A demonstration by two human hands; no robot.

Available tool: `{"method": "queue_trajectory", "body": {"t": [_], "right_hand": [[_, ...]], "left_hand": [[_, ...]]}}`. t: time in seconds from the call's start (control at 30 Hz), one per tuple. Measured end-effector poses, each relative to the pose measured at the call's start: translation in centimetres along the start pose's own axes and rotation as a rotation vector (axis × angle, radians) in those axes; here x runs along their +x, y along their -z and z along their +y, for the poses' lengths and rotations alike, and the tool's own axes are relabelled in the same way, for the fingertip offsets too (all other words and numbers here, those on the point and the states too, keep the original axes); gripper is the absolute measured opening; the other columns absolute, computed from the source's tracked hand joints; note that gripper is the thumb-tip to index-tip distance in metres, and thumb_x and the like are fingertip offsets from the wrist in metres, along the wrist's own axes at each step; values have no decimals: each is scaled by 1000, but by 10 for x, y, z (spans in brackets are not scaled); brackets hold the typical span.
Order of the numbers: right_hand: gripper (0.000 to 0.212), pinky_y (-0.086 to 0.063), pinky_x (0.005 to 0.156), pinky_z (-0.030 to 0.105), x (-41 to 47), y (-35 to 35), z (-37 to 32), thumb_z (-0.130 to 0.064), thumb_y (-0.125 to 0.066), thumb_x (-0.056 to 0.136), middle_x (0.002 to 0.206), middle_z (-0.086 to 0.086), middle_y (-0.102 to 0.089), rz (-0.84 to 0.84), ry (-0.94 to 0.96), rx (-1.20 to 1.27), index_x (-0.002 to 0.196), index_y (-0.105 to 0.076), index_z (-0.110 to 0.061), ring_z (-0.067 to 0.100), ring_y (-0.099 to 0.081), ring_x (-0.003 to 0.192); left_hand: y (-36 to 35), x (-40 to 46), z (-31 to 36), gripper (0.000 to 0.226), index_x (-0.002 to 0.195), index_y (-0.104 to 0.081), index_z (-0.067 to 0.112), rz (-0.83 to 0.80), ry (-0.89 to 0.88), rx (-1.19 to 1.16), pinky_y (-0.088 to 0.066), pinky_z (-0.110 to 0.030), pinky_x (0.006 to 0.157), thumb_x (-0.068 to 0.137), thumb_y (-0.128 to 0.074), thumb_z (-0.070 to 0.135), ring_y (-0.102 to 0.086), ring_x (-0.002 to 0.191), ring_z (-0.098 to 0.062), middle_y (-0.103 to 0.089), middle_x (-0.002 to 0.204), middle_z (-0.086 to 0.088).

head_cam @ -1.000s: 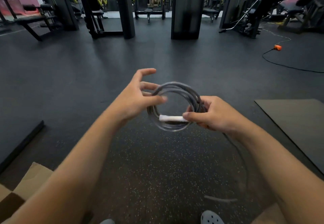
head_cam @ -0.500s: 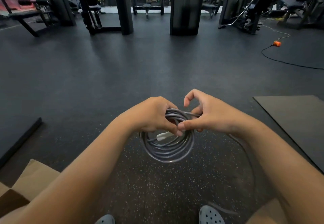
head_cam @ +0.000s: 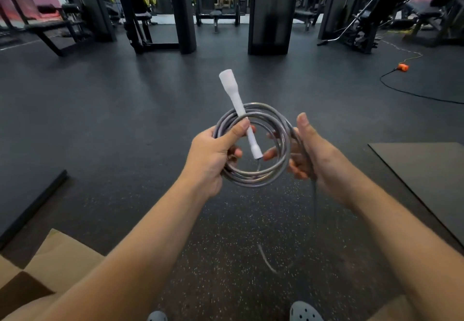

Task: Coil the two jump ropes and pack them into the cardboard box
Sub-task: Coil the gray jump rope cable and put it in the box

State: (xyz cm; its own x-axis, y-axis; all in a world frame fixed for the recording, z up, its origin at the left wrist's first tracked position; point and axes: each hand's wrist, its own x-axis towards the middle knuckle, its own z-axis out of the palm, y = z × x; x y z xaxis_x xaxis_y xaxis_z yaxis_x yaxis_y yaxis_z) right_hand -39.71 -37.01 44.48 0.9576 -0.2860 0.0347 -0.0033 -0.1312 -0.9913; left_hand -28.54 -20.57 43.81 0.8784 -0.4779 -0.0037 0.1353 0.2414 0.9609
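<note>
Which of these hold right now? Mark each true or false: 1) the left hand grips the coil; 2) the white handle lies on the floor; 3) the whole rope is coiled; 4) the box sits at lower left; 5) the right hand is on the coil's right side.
1) True: the left hand grips the coil on its left side.
2) False: the handle is up in the air, across the coil, pinned by the left thumb.
3) False: a loose tail hangs from the right hand down to the floor.
4) True: the box is at lower left.
5) True: its fingers curl around the loops there.
</note>
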Motion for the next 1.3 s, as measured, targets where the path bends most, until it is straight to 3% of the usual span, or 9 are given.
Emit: {"method": "queue_trajectory", "body": {"t": [0.2,0.53,0.6,0.67,0.77,0.83,0.97,1.07,1.3], "right_hand": [[35,-47,57,9,-2,-24,10,-28,-74,90,87,0,-77,63,120,-32,122,-64,-19,1,-71,67],[16,-29,52,27,7,-4,3,-37,-57,101,69,-7,-53,-7,114,-56,93,-62,-24,10,-38,56],[19,-34,55,26,6,-2,2,-39,-58,99,72,-6,-54,-14,100,-53,96,-64,-21,8,-46,58],[33,-43,68,31,7,4,3,-43,-61,95,81,-1,-59,-16,105,-145,105,-67,-12,11,-60,76],[35,-45,72,29,5,11,2,-41,-62,96,77,-6,-59,-116,144,-392,103,-67,-7,9,-57,75],[27,-42,65,22,3,8,1,-38,-64,96,71,-10,-58,-224,102,-465,98,-68,-11,7,-53,66],[28,-51,75,34,2,-8,1,-38,-72,90,91,14,-72,-365,108,-453,108,-69,-16,19,-63,77],[40,-46,63,25,3,-12,1,-42,-73,85,73,1,-70,-344,94,-370,118,-58,-25,13,-57,63],[47,-45,59,29,3,-8,3,-58,-51,91,69,3,-65,-160,166,-298,105,-64,-15,14,-55,60]], "left_hand": [[-13,-11,-11,28,99,-72,5,52,28,-46,-55,-28,54,86,-79,29,-45,42,-6,-72,74,1],[8,4,-2,22,88,-59,7,-229,82,37,-58,-48,92,96,-67,25,-61,61,-15,-56,65,1],[12,4,0,22,102,-63,6,-225,64,138,-59,-45,90,92,-73,22,-65,69,-19,-64,74,-2],[21,5,8,56,128,-56,12,-193,3,325,-57,-43,96,81,-84,29,-71,90,-17,-70,103,-4],[38,7,33,117,155,-24,32,-150,-91,708,-47,-37,107,61,-90,56,-59,123,-12,-52,142,4],[45,4,48,127,157,-14,40,-234,-119,973,-38,-39,115,57,-88,62,-44,137,-11,-39,155,6],[23,-8,45,86,136,-52,39,-605,-40,1217,-46,-30,107,62,-89,60,-59,118,2,-64,130,19],[11,-9,21,35,99,-71,32,-647,18,1071,-55,-33,87,72,-88,48,-72,85,-9,-76,90,7],[9,-13,6,11,89,-73,23,-675,14,724,-62,-40,67,91,-76,34,-51,58,-15,-50,67,-3]]}}
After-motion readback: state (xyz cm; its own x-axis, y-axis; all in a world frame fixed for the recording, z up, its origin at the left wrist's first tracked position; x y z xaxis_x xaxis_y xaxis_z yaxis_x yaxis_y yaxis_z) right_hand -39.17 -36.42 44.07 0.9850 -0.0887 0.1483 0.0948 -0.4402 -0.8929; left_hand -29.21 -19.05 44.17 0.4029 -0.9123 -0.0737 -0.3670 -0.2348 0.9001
